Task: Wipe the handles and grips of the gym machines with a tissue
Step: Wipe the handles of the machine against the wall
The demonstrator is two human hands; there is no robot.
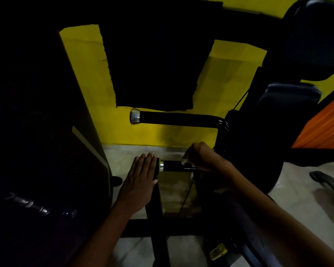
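Note:
A short black machine handle (172,165) with a chrome end cap points left at the centre of the view. My right hand (200,157) curls round its right part, with a white tissue (185,161) pressed between fingers and grip. My left hand (139,180) lies flat with straight fingers, its fingertips against the handle's capped end. A second, longer black handle (177,118) with a chrome cap runs parallel above it, untouched.
A dark machine housing (46,132) fills the left side. Black seat pads (289,99) stand at the right, with an orange panel (322,128) beyond. Black frame bars (156,226) cross the pale floor below my hands. The wall behind is yellow.

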